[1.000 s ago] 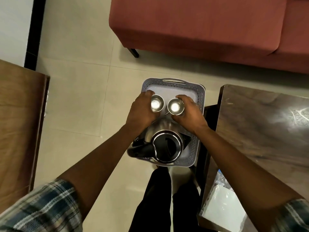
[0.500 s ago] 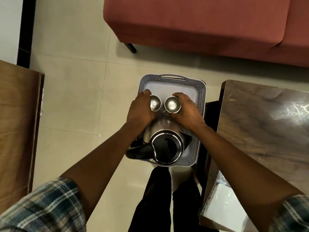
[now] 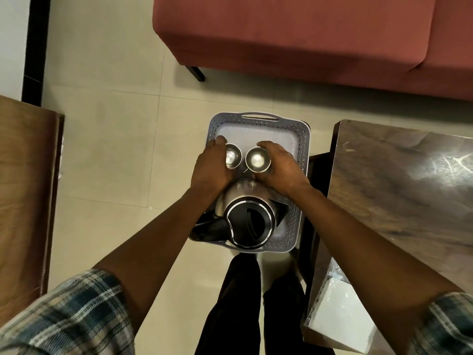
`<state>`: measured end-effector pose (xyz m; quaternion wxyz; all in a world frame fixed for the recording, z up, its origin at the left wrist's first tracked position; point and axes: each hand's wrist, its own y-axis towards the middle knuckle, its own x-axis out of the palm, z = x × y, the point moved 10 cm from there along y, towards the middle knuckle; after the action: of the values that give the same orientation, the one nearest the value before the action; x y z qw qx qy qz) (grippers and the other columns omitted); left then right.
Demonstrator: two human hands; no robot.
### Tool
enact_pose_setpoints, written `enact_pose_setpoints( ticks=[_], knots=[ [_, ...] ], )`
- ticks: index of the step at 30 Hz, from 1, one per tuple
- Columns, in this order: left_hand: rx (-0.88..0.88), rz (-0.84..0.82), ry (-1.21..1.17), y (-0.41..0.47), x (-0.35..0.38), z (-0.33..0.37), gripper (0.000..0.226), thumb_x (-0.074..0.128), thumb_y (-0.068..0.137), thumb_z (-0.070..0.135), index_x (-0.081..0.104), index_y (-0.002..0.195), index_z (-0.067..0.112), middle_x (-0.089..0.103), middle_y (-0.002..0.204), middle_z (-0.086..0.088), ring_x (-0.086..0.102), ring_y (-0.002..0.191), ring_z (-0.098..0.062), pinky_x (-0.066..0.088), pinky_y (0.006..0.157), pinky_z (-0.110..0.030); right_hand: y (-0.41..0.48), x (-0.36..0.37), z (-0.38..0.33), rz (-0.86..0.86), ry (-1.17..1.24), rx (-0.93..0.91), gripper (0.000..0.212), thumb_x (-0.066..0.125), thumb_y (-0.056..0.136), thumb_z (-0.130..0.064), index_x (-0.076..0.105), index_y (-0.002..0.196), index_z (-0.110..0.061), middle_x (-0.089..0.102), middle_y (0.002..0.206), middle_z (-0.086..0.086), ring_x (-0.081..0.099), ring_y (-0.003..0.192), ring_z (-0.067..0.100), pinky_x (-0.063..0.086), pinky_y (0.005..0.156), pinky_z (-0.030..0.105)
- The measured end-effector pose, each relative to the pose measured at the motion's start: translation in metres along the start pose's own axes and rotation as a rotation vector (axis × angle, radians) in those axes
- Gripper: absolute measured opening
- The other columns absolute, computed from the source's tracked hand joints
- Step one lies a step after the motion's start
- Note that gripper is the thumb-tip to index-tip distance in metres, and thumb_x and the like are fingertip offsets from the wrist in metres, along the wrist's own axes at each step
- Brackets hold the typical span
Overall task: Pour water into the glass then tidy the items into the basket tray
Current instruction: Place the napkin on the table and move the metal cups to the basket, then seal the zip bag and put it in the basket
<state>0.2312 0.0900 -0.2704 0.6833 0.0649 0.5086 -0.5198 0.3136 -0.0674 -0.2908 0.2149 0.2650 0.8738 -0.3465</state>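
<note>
Kettle (image 3: 247,221) stands upright at the near end of the tray (image 3: 259,116), lid shut, its black handle toward the left rim. Just beyond it I see two steel glasses side by side, close but apart, both inside the tray. The left hand (image 3: 210,166) has its fingers curled round the left glass (image 3: 233,157), and the right hand (image 3: 281,167) wraps the right glass (image 3: 258,159) the same way. Whether either glass holds water I cannot tell, as the insides only shine.

I judge this to be the tidying step, near its end: all three items are in the tray, and the glasses look about set down. The next move calls for letting go of both without tipping them, then lifting the hands straight up, clear of the kettle.

What the tray stands on is hidden. Beyond it lie the tiled floor (image 3: 115,149) and a red sofa (image 3: 294,34).
</note>
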Motion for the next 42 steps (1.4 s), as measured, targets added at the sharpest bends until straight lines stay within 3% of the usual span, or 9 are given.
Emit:
enact_pose_setpoints(
  ticks=[5,8,12,15,22,28,32,38,42],
  knots=[
    [-0.011,-0.003,-0.057,-0.01,-0.008,0.004,0.081,0.088,0.076,0.041,0.049,0.139,0.01,0.062,0.131,-0.014,0.062,0.116,-0.035,0.04,0.084,-0.031,-0.01,-0.009,0.0,0.002,0.004,0.005,0.092,0.09,0.082,-0.024,0.041,0.16,-0.017,0.05,0.16,0.009,0.05,0.146,0.027,0.041,0.121,0.04],
    [-0.008,-0.008,-0.062,-0.023,-0.022,0.004,0.085,0.089,0.073,0.026,0.048,0.146,0.012,0.061,0.134,-0.014,0.061,0.119,-0.034,0.039,0.086,-0.029,-0.026,-0.018,0.004,0.005,0.013,0.018,0.093,0.087,0.084,-0.016,0.037,0.163,-0.022,0.045,0.164,0.005,0.048,0.148,0.024,0.044,0.122,0.046],
    [-0.009,0.077,-0.057,-0.05,-0.053,0.0,0.068,0.08,0.071,0.009,0.056,0.135,0.016,0.064,0.123,-0.009,0.065,0.108,-0.031,0.052,0.088,-0.035,-0.07,-0.045,0.011,0.107,0.056,0.047,0.08,0.082,0.09,-0.012,0.043,0.159,-0.024,0.049,0.161,0.005,0.055,0.14,0.023,0.05,0.116,0.048],
    [0.015,0.172,-0.118,-0.085,-0.081,0.009,0.056,0.079,0.081,0.017,0.06,0.133,0.016,0.064,0.128,-0.006,0.066,0.106,-0.027,0.058,0.09,-0.046,-0.118,-0.068,0.016,0.175,0.128,0.072,0.068,0.079,0.093,-0.012,0.05,0.155,-0.021,0.057,0.152,0.006,0.06,0.132,0.019,0.054,0.112,0.043],
    [0.083,0.269,-0.18,-0.175,-0.108,0.062,0.044,0.07,0.087,0.028,0.063,0.129,0.018,0.066,0.123,-0.001,0.067,0.103,-0.021,0.059,0.088,-0.046,-0.24,-0.09,0.017,0.258,0.344,0.071,0.054,0.077,0.094,-0.011,0.061,0.143,-0.027,0.062,0.138,-0.01,0.065,0.118,0.003,0.057,0.108,0.043],
    [0.16,0.271,-0.174,-0.245,-0.08,0.127,0.036,0.073,0.089,0.024,0.066,0.124,0.017,0.067,0.118,-0.001,0.066,0.104,-0.018,0.054,0.094,-0.031,-0.32,-0.105,0.018,0.347,0.363,0.023,0.049,0.074,0.096,-0.007,0.063,0.143,-0.019,0.064,0.138,-0.003,0.064,0.116,-0.006,0.053,0.098,0.012],
    [0.207,0.243,-0.235,-0.287,-0.046,0.165,0.038,0.074,0.089,0.02,0.066,0.126,0.015,0.066,0.12,-0.002,0.065,0.102,-0.013,0.056,0.09,-0.03,-0.361,-0.108,0.033,0.352,0.428,-0.012,0.047,0.074,0.098,-0.012,0.062,0.143,-0.021,0.063,0.141,-0.006,0.064,0.124,0.007,0.053,0.101,0.016],
    [0.227,0.215,-0.244,-0.337,0.014,0.202,0.038,0.076,0.089,0.021,0.066,0.125,0.012,0.066,0.122,-0.004,0.067,0.109,-0.019,0.057,0.098,-0.042,-0.42,-0.118,0.074,0.374,0.414,-0.019,0.045,0.073,0.099,-0.011,0.064,0.141,-0.024,0.064,0.137,-0.006,0.059,0.121,-0.01,0.044,0.094,0.002],
    [0.187,0.133,-0.266,-0.355,0.057,0.212,0.039,0.075,0.09,0.024,0.067,0.126,0.015,0.066,0.124,0.002,0.065,0.113,-0.015,0.056,0.099,-0.043,-0.445,-0.119,0.118,0.369,0.438,0.039,0.046,0.072,0.1,-0.012,0.063,0.143,-0.024,0.065,0.141,-0.005,0.062,0.127,0.0,0.054,0.105,0.02]
  ],
)
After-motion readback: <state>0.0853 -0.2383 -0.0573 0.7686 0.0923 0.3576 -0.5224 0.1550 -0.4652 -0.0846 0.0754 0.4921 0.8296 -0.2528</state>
